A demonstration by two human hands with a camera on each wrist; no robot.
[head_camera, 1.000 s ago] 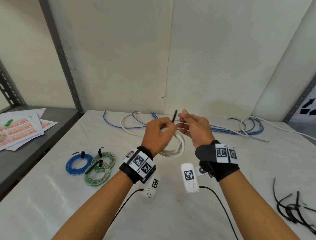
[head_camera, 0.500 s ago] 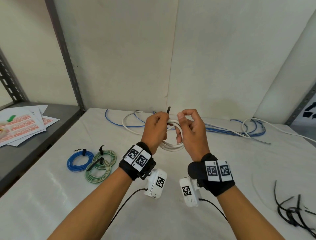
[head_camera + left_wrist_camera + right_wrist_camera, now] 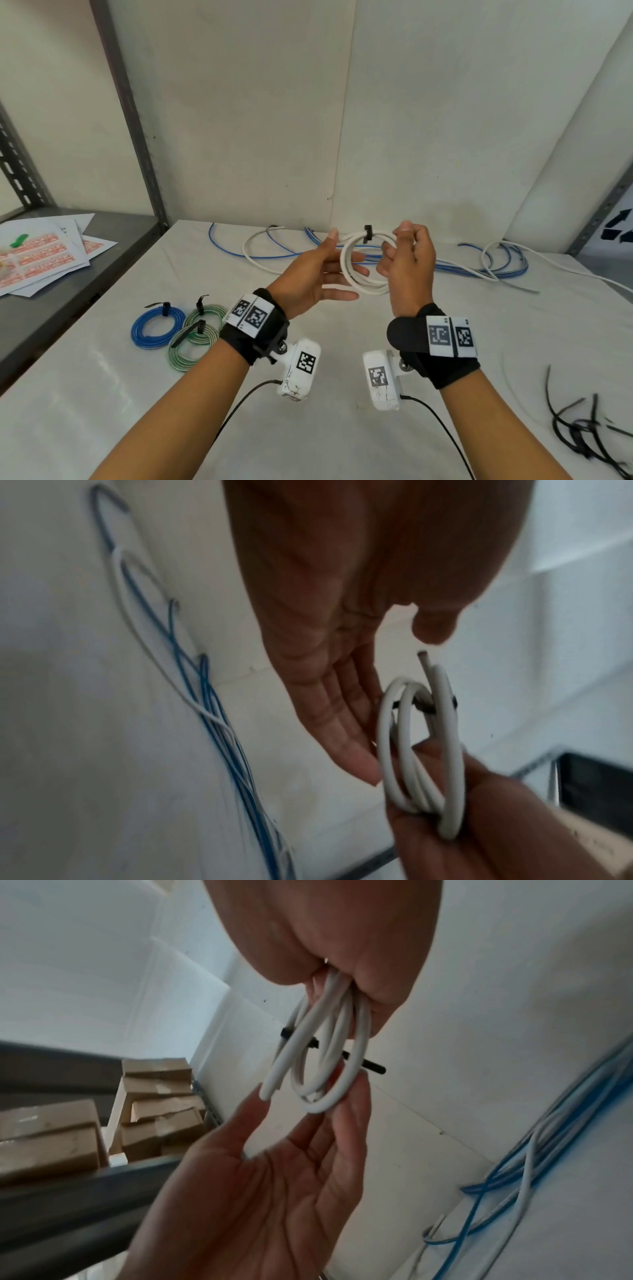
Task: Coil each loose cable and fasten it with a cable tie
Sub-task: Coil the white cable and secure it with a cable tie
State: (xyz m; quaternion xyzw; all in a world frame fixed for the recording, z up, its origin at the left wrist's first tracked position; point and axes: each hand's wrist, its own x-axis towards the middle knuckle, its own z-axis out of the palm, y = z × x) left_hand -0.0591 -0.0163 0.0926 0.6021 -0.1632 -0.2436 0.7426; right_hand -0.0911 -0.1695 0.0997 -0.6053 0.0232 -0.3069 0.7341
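White coil (image 3: 356, 274) hangs in the air above the middle of the table (image 3: 102, 394), gripped on its right side by the right hand (image 3: 409, 263), whose fingers curl round the bundled loops. A black tie (image 3: 367, 234) wraps the top of the coil, its short tail sticking up. In the right wrist view the tie (image 3: 371, 1066) crosses the loops (image 3: 322, 1053) just below the gripping fingers, and one cut end of the cable points down toward the left palm. The left hand (image 3: 313, 274) is beside the coil on its left, palm turned toward it, fingers straight and spread; the fingertips (image 3: 356, 1085) reach the lower edge of the loops, though whether they touch is hard to tell. The left wrist view shows the same flat palm (image 3: 329, 669) next to the coil (image 3: 421, 750), holding nothing.

On the near left of the table lie three finished coils, each with a black tie: a blue coil (image 3: 156, 327) and two green coils (image 3: 193, 346), touching or overlapping one another. Along the far edge, loose blue cables (image 3: 445, 265) and white cables (image 3: 253, 253) trail across to the right. Spare black ties (image 3: 582, 431) lie in a tangle at the near right. To the left, papers (image 3: 41, 253) sit on a grey shelf (image 3: 51, 308).
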